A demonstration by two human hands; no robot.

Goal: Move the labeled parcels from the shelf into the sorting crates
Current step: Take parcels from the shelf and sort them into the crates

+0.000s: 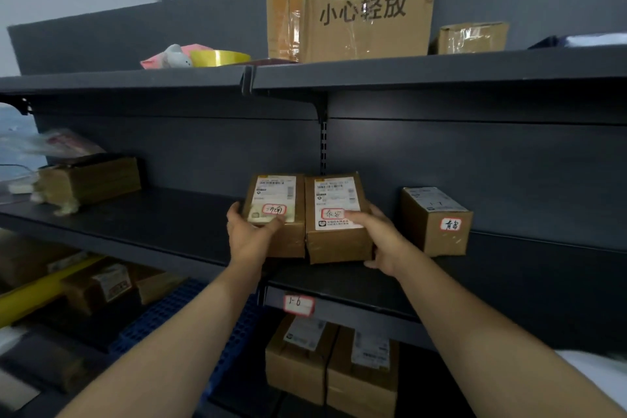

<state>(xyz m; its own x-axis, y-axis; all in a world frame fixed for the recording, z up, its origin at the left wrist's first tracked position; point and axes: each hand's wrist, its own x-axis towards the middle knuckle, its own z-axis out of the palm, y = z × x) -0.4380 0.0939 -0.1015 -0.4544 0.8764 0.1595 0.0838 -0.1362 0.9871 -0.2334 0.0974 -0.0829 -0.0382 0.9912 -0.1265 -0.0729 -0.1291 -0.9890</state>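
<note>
Two small brown labeled parcels stand side by side on the middle shelf [169, 217]. My left hand [249, 234] grips the left parcel [276, 193], thumb on its white label. My right hand [381, 239] grips the right parcel [334, 244], thumb across its label and fingers round its right side. A third labeled parcel [436, 220] stands alone further right on the same shelf. A blue crate [176, 312] sits below at the left, partly hidden by my left forearm.
The top shelf carries a large taped carton [369, 13], a smaller box [471, 37] and a roll of yellow tape [219, 58]. A brown box [91, 176] sits at the shelf's left end. Two labeled parcels [332, 363] stand on the lowest level under a tag reading 1-6 [298, 305].
</note>
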